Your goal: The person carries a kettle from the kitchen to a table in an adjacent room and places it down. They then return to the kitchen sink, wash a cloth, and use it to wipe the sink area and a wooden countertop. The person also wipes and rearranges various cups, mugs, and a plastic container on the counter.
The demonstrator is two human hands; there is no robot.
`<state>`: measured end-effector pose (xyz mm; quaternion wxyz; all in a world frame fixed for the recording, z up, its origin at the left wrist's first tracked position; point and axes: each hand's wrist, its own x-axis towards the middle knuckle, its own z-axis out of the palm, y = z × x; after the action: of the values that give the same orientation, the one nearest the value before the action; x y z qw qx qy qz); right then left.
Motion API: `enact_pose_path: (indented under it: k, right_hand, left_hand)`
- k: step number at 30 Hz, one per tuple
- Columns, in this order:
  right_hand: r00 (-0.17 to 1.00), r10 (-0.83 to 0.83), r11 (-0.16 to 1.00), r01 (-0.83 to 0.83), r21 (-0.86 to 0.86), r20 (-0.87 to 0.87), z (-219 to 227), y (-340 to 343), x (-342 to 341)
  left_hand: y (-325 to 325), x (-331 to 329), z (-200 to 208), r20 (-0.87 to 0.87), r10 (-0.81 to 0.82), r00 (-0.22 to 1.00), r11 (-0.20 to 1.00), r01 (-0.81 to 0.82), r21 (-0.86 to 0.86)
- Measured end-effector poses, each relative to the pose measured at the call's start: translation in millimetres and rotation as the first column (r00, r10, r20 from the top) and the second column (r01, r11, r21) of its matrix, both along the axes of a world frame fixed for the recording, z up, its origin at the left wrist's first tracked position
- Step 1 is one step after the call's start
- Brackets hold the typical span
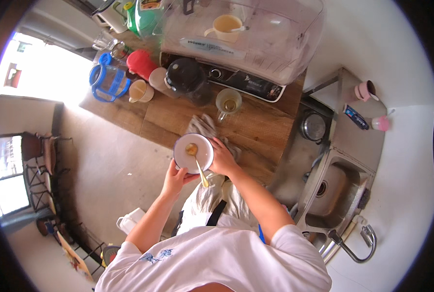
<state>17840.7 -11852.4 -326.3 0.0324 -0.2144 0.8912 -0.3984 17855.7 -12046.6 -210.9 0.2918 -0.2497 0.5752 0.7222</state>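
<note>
Both my hands hold a white bowl (205, 152) with a dark blue rim, in front of me at the table's near edge. My left hand (175, 179) grips its lower left side, and my right hand (222, 157) is wrapped round its right side. A gold-coloured spoon (200, 171) leans in the bowl, its handle sticking out over the near rim. Around the spoon's head lies a little yellow-brown stuff that I cannot make out. Just beyond the bowl, a crumpled grey cloth (203, 125) lies on the wooden table (158, 121), partly hidden by my right hand.
A glass mug (229, 101) with some liquid stands beyond the cloth. Behind it are a black-lidded jar (185, 75), a blue-lidded pitcher (109, 83), a beige cup (141, 91) and a clear-covered cabinet (275, 44). To the right is a steel sink (336, 194) with a curved tap (353, 255).
</note>
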Motion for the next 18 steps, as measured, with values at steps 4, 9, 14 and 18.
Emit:
enact_pose_path:
  k: [4, 9, 14, 18]
  right_hand:
    - [0.966, -0.244, 0.937, 0.257, 0.236, -0.082, 15, 80, 60]
    - [0.694, -0.689, 0.624, 0.714, 0.318, -0.207, -4, 147, 50]
    - [0.502, -0.815, 0.424, 0.857, 0.293, -0.29, -24, 226, -53]
    - [0.573, -0.755, 0.451, 0.807, 0.381, -0.32, -29, 297, -134]
  left_hand:
    - [38, -6, -27, 0.056, -0.13, 0.99, 0.988, 0.124, 0.094]
    - [94, -18, -50, 0.024, -0.316, 0.949, 0.933, 0.306, 0.191]
    - [144, -37, -68, 0.031, -0.349, 0.937, 0.927, 0.34, 0.156]
    - [177, -54, -76, -0.057, -0.357, 0.933, 0.918, 0.361, 0.166]
